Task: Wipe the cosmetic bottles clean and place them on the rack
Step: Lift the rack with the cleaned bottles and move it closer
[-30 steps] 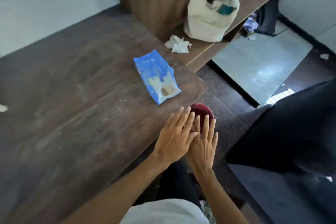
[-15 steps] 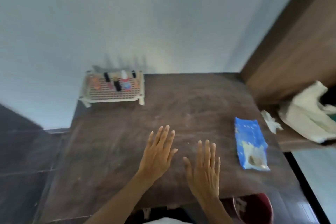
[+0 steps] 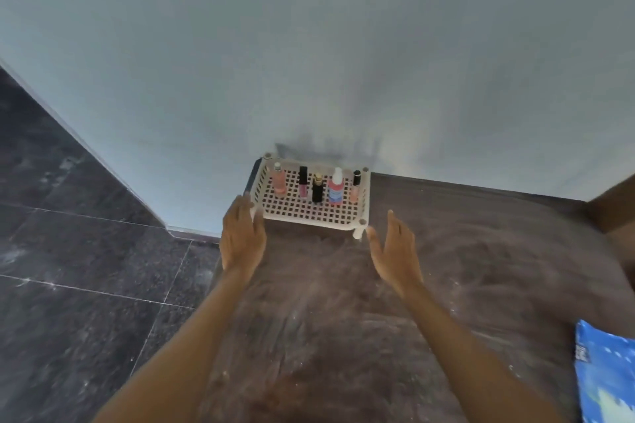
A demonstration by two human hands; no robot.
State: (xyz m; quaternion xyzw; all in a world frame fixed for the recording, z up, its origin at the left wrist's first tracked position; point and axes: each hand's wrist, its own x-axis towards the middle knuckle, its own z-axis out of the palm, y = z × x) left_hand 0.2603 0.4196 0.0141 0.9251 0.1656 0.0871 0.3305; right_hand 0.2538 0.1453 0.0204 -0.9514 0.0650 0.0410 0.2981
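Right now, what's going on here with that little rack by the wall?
A person holds both bare hands out at a perforated rack on the far corner of a dusty wooden table. The left hand is at its front left corner, possibly touching; the right hand is open beside the front right leg. Neither holds anything. Five cosmetic bottles stand upright in a row on the rack. A blue packet lies at the table's right.
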